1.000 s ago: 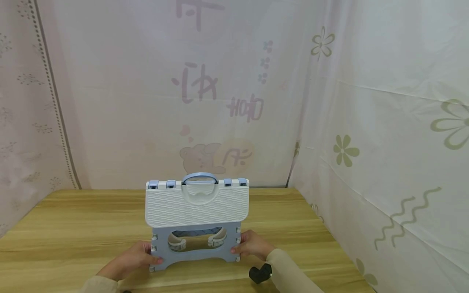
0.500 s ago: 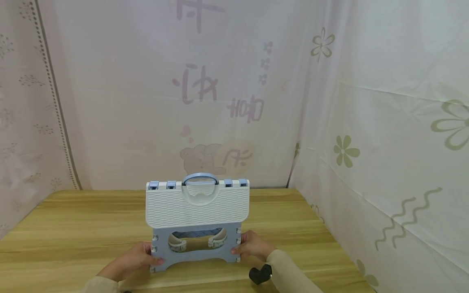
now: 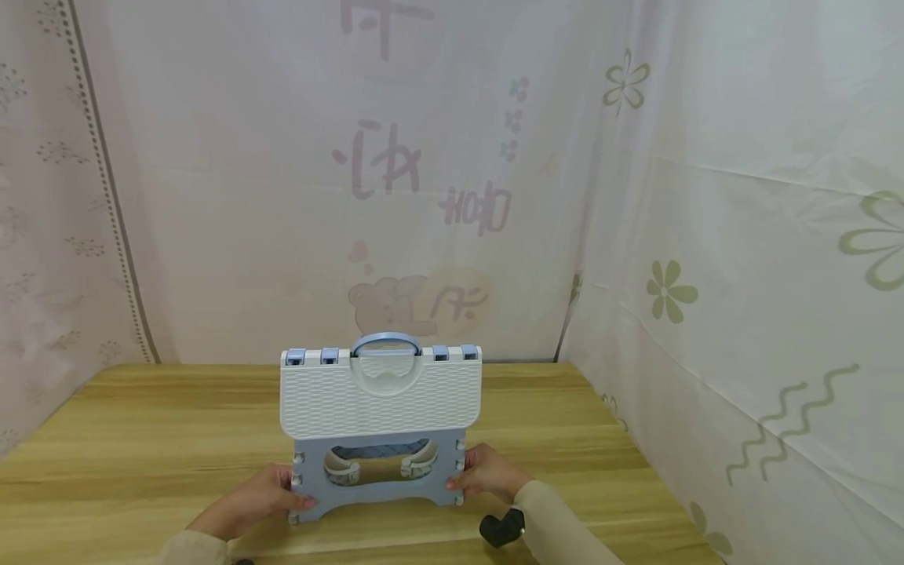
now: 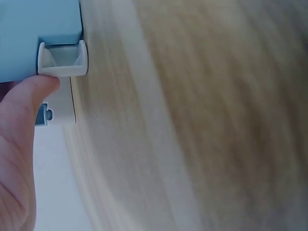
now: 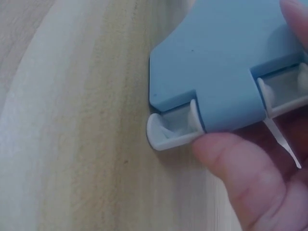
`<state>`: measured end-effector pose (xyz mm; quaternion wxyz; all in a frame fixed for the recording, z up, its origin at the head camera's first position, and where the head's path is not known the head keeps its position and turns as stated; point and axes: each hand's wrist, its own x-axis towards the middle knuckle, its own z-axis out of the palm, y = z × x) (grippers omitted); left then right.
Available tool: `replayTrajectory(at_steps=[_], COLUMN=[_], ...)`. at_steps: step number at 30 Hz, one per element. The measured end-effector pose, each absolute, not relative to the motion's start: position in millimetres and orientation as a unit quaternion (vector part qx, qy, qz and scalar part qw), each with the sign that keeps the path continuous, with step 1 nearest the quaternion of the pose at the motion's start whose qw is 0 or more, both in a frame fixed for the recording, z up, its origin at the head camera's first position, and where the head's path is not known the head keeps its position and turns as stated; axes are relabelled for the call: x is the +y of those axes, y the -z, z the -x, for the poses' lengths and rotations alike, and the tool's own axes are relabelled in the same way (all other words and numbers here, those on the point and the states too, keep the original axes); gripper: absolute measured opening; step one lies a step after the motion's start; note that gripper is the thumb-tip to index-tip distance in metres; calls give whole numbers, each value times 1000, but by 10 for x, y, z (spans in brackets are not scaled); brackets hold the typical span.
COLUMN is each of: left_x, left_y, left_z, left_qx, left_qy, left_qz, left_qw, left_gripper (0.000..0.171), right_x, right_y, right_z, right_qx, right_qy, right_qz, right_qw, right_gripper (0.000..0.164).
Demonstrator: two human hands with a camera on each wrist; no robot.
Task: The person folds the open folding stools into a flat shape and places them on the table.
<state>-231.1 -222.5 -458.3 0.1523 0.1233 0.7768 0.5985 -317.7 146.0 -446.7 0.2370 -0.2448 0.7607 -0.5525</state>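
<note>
A folded plastic step stool [image 3: 381,416] stands upright on the wooden table [image 3: 141,455], its white woven-pattern seat above and its blue legs below, with a blue carry handle [image 3: 385,342] on top. My left hand [image 3: 264,494] grips the lower left edge of the blue leg panel [image 4: 38,29], thumb against a white hinge tab [image 4: 62,60]. My right hand [image 3: 487,473] grips the lower right edge, its thumb [image 5: 236,178] pressed on the blue leg panel [image 5: 216,77] beside a white tab [image 5: 171,130].
Patterned fabric sheets [image 3: 741,275] wall in the table at the back, left and right. A black wrist-camera mount [image 3: 501,527] sits on my right sleeve. Bare wood lies on both sides of the stool.
</note>
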Motion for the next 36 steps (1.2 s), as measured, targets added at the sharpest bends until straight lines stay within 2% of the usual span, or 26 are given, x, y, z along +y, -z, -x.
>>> replayTrajectory(at_steps=[8, 16, 36], left_x=[-2220, -2213, -2221], left_y=[4586, 4583, 4601], left_z=[2325, 2326, 2329], left_qx=[775, 784, 785], left_qy=[-600, -590, -589], left_qz=[-126, -115, -129], left_qw=[153, 156, 143], left_gripper=[35, 42, 32], right_x=[1464, 1458, 1471], right_y=[4475, 4438, 4483], right_z=[3191, 3174, 3201], right_qx=[760, 764, 758], right_qy=[553, 549, 558], right_qz=[246, 233, 234], right_qw=[237, 245, 246], right_gripper=[22, 24, 23])
